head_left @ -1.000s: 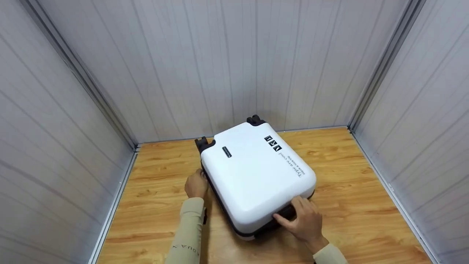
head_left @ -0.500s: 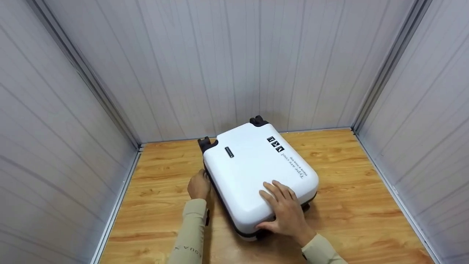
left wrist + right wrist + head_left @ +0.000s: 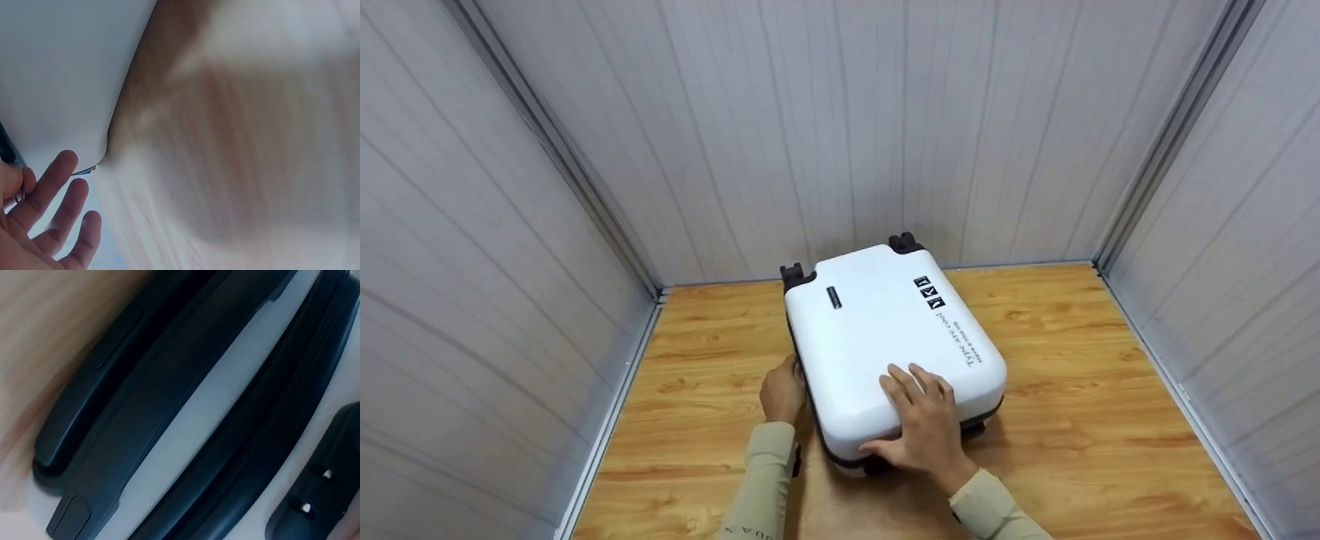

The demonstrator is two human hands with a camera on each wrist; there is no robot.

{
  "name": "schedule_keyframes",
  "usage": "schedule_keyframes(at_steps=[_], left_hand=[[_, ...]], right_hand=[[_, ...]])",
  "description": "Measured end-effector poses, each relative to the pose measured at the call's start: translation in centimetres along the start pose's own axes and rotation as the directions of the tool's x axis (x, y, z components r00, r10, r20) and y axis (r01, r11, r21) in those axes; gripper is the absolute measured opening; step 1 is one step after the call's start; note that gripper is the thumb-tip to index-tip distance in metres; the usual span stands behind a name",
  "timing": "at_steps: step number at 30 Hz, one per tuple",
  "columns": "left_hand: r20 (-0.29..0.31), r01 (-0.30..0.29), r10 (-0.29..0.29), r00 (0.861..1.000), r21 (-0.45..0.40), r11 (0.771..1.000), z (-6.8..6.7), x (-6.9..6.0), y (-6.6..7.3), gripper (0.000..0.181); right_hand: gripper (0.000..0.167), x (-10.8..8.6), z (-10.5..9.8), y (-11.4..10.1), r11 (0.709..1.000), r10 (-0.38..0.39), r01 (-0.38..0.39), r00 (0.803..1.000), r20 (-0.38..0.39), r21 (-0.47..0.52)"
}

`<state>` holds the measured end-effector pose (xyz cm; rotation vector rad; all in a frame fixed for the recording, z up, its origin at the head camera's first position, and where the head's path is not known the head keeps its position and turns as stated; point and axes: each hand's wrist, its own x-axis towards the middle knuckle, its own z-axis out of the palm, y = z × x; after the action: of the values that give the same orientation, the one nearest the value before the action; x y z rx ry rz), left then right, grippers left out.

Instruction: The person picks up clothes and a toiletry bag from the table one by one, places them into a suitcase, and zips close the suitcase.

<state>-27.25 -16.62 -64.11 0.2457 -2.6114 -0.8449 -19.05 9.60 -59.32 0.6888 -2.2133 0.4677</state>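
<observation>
A white hard-shell suitcase (image 3: 877, 337) lies flat, its black wheels (image 3: 795, 275) towards the back wall. My left hand (image 3: 782, 390) is at its left side. In the left wrist view, thumb and index finger pinch a small metal zipper pull (image 3: 21, 195) near the dark zipper band (image 3: 7, 146), while the other fingers extend. My right hand (image 3: 922, 420) rests on the lid's near edge, fingers spread on top and thumb against the front side. The right wrist view shows the black side handle (image 3: 152, 382) and the black zipper band (image 3: 247, 416), but no fingertips.
The suitcase lies on a wood-grain floor (image 3: 697, 390). Pale panelled walls stand behind (image 3: 840, 135), at left and at right, with metal strips along the corners. The far wheels are close to the back wall.
My right hand has moved from the suitcase's side handle up onto the lid. My left hand has slid nearer along the left side. The suitcase has turned slightly.
</observation>
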Motion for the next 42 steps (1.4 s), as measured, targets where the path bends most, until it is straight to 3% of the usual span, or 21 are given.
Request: schedule_keyframes(at_steps=[6,14,20,24,29,35,38,42], left_hand=[[0.05,-0.029,0.031,0.998,-0.024,0.999,-0.6,-1.3,-0.4,0.026],[0.124,-0.082,0.082,0.989,-0.006,0.997,-1.2,-3.1,-1.1,0.01],[0.088,-0.115,0.114,0.99,0.0,0.993,-1.1,-4.6,-1.2,0.014],[0.058,-0.117,0.117,0.991,0.012,0.993,-0.9,-5.2,-1.0,0.013],[0.046,-0.086,0.085,0.995,0.035,0.996,-0.7,-5.3,-0.5,0.009],[0.062,-0.074,0.071,0.996,0.044,0.996,-0.7,-5.2,-0.4,0.011],[0.062,-0.069,0.066,0.996,0.043,0.997,-0.7,-5.2,-0.4,0.011],[0.06,-0.06,0.056,0.997,0.058,0.997,-0.7,-5.2,-0.6,0.01]], right_hand=[[0.109,1.6,1.4,-1.5,0.995,0.086,-0.084,0.995,0.045,-0.058],[0.109,3.5,3.0,-1.9,0.981,0.169,-0.157,0.98,0.101,-0.114],[0.109,4.6,3.5,-1.1,0.978,0.166,-0.146,0.978,0.129,-0.151],[0.106,5.1,3.0,0.0,0.985,0.121,-0.093,0.973,0.199,-0.143],[0.108,5.9,1.4,3.0,0.994,0.086,-0.056,0.94,0.329,-0.099],[0.115,6.7,-0.7,6.9,0.991,0.125,-0.084,0.874,0.469,-0.106],[0.12,6.6,-1.9,8.5,0.989,0.146,-0.114,0.844,0.515,-0.093],[0.126,5.7,-2.8,9.8,0.975,0.212,-0.216,0.835,0.508,-0.052]])
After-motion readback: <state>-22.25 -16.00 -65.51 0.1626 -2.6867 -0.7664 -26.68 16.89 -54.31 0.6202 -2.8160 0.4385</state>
